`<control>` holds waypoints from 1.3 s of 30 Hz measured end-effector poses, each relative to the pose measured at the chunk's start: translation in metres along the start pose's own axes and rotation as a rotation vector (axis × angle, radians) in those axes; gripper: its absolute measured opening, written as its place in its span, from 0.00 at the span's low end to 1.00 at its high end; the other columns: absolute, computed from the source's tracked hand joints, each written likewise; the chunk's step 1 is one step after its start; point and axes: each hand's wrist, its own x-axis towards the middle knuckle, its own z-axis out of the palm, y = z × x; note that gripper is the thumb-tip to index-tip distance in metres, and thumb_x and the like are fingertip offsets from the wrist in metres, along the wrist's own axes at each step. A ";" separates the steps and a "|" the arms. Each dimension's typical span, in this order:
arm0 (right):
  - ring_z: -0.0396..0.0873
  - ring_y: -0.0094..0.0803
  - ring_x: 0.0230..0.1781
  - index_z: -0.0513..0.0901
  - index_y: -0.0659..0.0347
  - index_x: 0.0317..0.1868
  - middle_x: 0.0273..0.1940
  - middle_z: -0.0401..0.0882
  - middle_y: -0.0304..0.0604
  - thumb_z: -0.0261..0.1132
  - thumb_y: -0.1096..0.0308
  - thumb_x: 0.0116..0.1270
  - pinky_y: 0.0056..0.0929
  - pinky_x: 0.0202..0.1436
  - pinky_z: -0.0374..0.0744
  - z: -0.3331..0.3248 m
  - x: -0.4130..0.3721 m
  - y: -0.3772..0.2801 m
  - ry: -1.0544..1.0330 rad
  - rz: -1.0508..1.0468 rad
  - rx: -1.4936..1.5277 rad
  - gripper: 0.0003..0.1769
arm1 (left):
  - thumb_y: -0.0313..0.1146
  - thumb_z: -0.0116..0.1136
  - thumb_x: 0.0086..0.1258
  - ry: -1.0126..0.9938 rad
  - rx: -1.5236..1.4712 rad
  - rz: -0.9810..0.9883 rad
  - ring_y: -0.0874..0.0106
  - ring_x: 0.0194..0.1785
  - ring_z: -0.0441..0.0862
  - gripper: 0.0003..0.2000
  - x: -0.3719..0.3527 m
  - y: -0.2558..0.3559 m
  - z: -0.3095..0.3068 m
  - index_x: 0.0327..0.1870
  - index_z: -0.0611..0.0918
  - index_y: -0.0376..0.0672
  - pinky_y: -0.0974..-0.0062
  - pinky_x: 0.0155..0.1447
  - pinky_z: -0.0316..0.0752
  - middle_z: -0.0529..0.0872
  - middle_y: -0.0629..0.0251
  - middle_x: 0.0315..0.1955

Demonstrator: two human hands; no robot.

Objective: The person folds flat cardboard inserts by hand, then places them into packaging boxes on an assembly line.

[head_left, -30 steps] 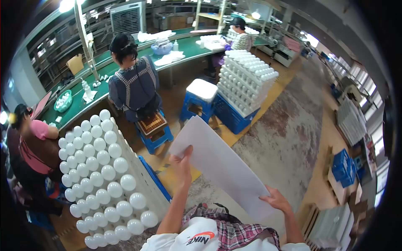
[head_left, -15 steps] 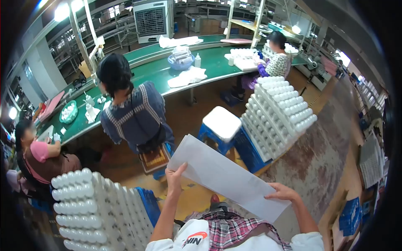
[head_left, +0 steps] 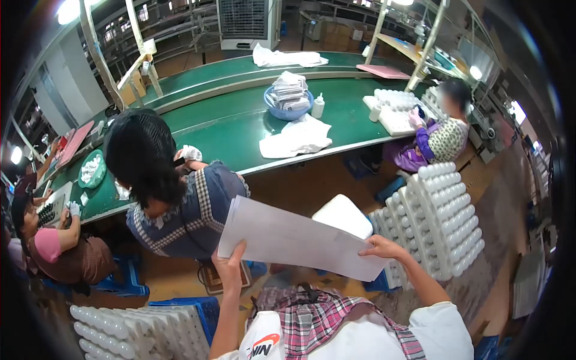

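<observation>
White paper sheets [head_left: 300, 240], long and apparently stacked, are held out flat between both hands in front of the body. My left hand [head_left: 230, 261] grips their left end, thumb on top and fingers beneath. At the right end, my right hand [head_left: 384, 247] pinches the near edge with the thumb above. Just beyond the paper, a white-topped stool [head_left: 342, 216] is partly covered by it. A co-worker in a blue checked-strap garment [head_left: 198, 207] sits past the paper's left end.
A green bench [head_left: 228, 111] curves across, bearing a blue basket of packets [head_left: 289, 99], a white cloth [head_left: 295, 137] and a bottle [head_left: 318, 105]. Bulb stacks stand at right [head_left: 441, 222] and lower left [head_left: 120, 333]. Co-workers sit at far left [head_left: 66, 240] and right [head_left: 444, 132].
The bench and seated co-worker appear closer. The paper and both hands have shifted left and slightly up in view, and the paper is less steeply slanted. Both hands still hold it.
</observation>
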 end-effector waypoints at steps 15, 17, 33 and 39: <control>0.76 0.27 0.41 0.77 0.66 0.50 0.41 0.81 0.43 0.63 0.63 0.60 0.28 0.48 0.74 -0.178 0.185 -0.086 -0.165 -0.111 -0.023 0.20 | 0.23 0.59 0.58 0.032 -0.122 0.001 0.80 0.37 0.77 0.11 0.215 0.007 0.073 0.41 0.79 0.30 0.83 0.42 0.70 0.82 0.66 0.34; 0.76 0.29 0.43 0.75 0.66 0.52 0.43 0.80 0.44 0.63 0.62 0.60 0.28 0.49 0.73 -0.212 0.211 -0.104 -0.211 -0.136 -0.092 0.22 | 0.24 0.59 0.57 0.092 -0.166 -0.031 0.79 0.37 0.78 0.12 0.238 -0.001 0.079 0.42 0.79 0.31 0.82 0.43 0.70 0.82 0.66 0.35; 0.78 0.41 0.39 0.77 0.66 0.47 0.39 0.81 0.52 0.63 0.68 0.55 0.34 0.45 0.74 -0.609 0.552 -0.263 0.066 -0.428 -0.660 0.19 | 0.26 0.57 0.59 -0.140 0.000 -0.154 0.74 0.44 0.78 0.17 0.662 -0.011 0.271 0.50 0.74 0.34 0.74 0.47 0.74 0.80 0.62 0.42; 0.71 0.42 0.53 0.73 0.64 0.55 0.52 0.73 0.52 0.62 0.65 0.57 0.34 0.56 0.70 -0.658 0.688 -0.291 0.158 -0.405 -0.716 0.25 | 0.27 0.57 0.60 -0.188 0.083 -0.309 0.71 0.44 0.79 0.17 0.830 -0.066 0.291 0.51 0.74 0.34 0.72 0.47 0.75 0.80 0.61 0.43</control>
